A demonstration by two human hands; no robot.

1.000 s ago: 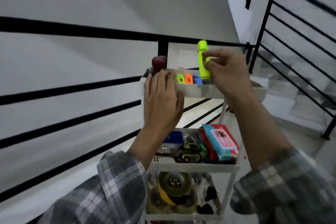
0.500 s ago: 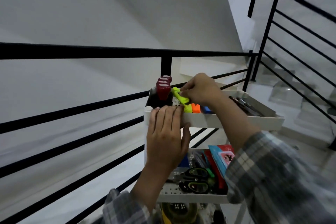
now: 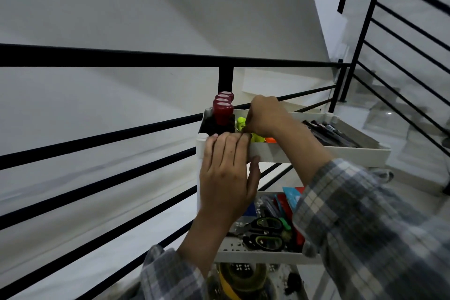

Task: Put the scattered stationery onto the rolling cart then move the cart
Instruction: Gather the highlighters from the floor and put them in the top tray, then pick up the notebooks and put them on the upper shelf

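At the centre of the frame the left hand (image 3: 227, 178) clasps the rolling cart (image 3: 316, 153) by its top tray's near rim, while the right hand (image 3: 264, 115) pinches a yellow-green highlighter (image 3: 241, 122) inside that tray beside the red-capped bottles (image 3: 222, 109).

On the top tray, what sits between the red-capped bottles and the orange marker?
In the head view, the yellow-green highlighter, with the right hand over it.
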